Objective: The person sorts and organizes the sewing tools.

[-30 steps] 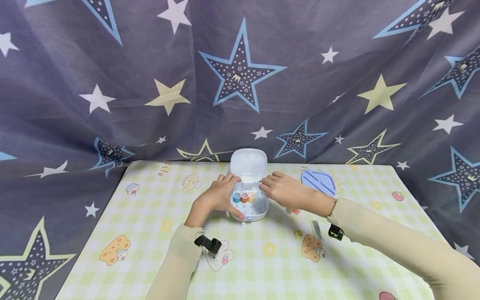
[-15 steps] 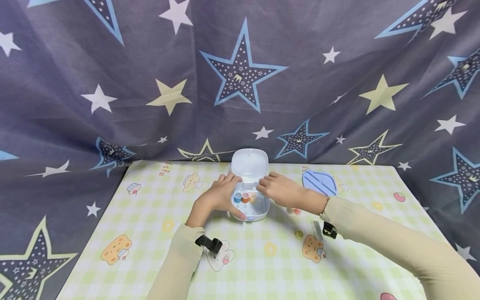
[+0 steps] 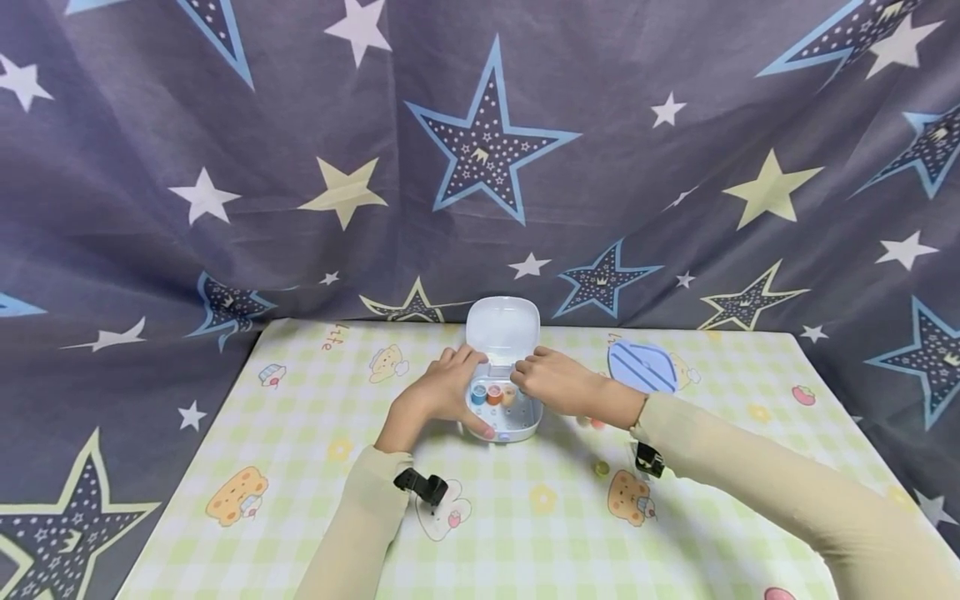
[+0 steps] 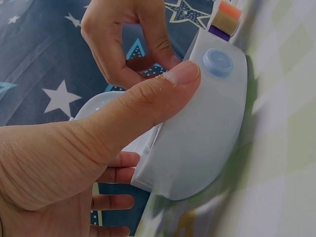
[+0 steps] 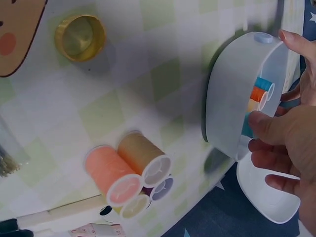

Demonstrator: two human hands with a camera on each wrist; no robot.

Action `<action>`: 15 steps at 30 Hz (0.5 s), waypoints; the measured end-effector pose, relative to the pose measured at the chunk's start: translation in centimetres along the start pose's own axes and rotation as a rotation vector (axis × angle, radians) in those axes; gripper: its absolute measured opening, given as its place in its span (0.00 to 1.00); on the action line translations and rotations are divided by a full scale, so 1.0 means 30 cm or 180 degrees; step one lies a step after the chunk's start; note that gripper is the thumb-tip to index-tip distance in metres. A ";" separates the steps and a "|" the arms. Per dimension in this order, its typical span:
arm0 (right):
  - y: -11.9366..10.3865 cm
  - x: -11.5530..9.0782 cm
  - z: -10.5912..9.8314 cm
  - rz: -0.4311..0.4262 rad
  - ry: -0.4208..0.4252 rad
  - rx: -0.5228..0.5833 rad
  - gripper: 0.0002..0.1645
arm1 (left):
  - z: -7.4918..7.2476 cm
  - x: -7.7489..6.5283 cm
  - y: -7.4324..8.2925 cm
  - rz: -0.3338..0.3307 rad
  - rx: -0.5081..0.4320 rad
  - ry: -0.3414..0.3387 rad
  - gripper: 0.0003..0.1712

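Observation:
A white plastic sewing box (image 3: 504, 434) stands with its lid (image 3: 503, 323) raised. My left hand (image 3: 444, 389) grips its left side, thumb on the front rim near the blue button (image 4: 217, 62) and fingers towards the hinge. Inside, a blue spool (image 3: 478, 395), an orange spool (image 3: 494, 395) and a beige spool (image 3: 508, 397) stand in a row on a pegged base. Over the right part of the box, my right hand (image 3: 553, 382) pinches a teal thread spool (image 5: 246, 127) beside the beige one. The thumb and fingers partly cover it.
Right of the box lie several loose spools, among them a coral one (image 5: 109, 170) and a tan one (image 5: 140, 154). Nearer me is a gold thimble (image 5: 80, 37), with a clear pack of pins (image 5: 7, 162) beyond. A blue divider tray (image 3: 642, 367) lies at the back right.
My right hand has shifted slightly left, further over the box, beside the beige spool. My left hand keeps its hold on the box. The head view has turned a little.

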State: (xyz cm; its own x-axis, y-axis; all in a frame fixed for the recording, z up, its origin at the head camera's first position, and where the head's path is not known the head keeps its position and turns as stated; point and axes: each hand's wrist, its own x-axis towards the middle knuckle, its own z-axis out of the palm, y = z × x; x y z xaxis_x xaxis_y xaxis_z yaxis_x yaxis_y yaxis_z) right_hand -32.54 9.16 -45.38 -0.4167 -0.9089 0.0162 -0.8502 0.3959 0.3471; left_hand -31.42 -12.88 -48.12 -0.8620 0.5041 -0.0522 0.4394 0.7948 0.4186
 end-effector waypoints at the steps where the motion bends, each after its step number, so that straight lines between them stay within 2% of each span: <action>1: 0.000 0.000 0.000 0.0004 -0.0015 0.0001 0.09 | -0.001 0.001 0.000 0.0001 -0.0002 0.0003 0.68; 15: -0.004 -0.001 0.014 0.0011 -0.0070 -0.0018 0.10 | 0.000 -0.002 0.003 -0.0003 -0.0003 -0.0004 0.68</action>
State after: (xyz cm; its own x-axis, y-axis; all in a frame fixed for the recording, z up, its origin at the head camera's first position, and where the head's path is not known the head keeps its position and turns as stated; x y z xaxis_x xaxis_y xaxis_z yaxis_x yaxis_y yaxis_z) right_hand -32.55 9.19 -45.82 -0.4267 -0.9044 -0.0030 -0.8468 0.3983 0.3524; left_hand -31.33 -12.85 -48.08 -0.8621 0.5038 -0.0539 0.4384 0.7950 0.4193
